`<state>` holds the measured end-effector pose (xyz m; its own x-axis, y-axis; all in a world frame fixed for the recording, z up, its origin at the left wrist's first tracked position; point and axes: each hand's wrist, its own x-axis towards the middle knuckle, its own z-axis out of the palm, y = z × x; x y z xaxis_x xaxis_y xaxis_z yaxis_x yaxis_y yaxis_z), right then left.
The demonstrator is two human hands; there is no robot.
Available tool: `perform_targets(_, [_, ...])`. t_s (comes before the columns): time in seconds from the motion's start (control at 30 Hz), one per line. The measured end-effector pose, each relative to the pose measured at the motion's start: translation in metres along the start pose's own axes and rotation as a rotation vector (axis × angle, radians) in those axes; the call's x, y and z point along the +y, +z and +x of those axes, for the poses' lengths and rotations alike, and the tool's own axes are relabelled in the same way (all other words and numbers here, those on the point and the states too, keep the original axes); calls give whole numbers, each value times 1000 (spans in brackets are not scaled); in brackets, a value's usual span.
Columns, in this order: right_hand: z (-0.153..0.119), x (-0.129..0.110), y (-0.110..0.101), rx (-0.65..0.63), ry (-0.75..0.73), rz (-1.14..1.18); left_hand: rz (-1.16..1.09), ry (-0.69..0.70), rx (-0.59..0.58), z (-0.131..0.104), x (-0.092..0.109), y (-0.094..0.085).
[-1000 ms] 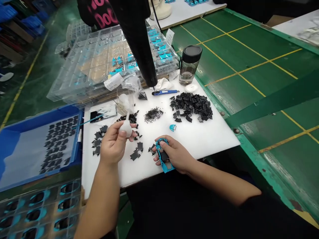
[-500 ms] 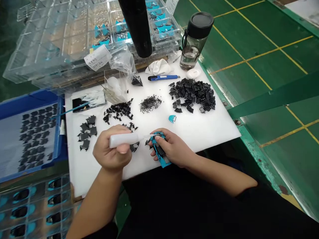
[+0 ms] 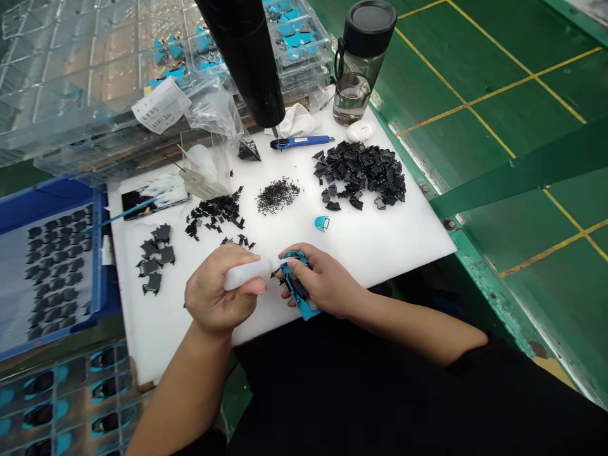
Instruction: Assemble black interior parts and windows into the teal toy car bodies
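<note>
My left hand [image 3: 225, 291] grips a white squeeze bottle [image 3: 246, 275], its narrow tip pointing right at the upper end of a blue and black plastic toy-like shell [image 3: 304, 304]. That shell rests in my right hand [image 3: 325, 278], with the thumb across its top edge and fingers curled beneath. Whether the tip touches the shell I cannot tell. Past my hands on the white board lies a small blue piece [image 3: 322, 223]. Small black clips [image 3: 216, 214], a heap of tiny screws [image 3: 278, 195] and larger black parts [image 3: 363, 171] are farther back.
A black electric screwdriver [image 3: 249, 63] hangs over the board's back. Behind stand clear compartment trays [image 3: 71, 95], and a water bottle [image 3: 361, 63] is at back right. A blue knife [image 3: 304, 142] lies near a white cloth. Left sits a blue bin [image 3: 97, 253] of black parts.
The white bottle has tilted, its rear end now more hidden in my left fist. The view has shifted slightly, moving the board's items left and up. Both hands keep their holds.
</note>
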<state>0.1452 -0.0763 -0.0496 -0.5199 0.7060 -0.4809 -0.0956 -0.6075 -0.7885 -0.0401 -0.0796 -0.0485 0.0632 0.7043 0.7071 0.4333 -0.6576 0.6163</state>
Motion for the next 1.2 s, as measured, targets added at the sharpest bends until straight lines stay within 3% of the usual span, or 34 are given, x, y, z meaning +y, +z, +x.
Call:
perform_targets(0.2, [0, 1, 0, -1, -6, 12, 92, -76, -55, -3, 1, -5])
perform_targets(0.6, [1, 4, -1, -9, -11, 7, 99, -89, -60, -4, 1, -6])
perform_targets(0.8, [1, 3, -1, -7, -10, 11, 67, -49, -16, -4, 0, -3])
perform_targets(1.1, [2, 2, 0, 15, 27, 112, -31, 27, 250, 11, -1, -10])
perform_targets(1.2, [1, -1, 1, 27, 47, 139, 2, -26, 157, 9, -3, -19])
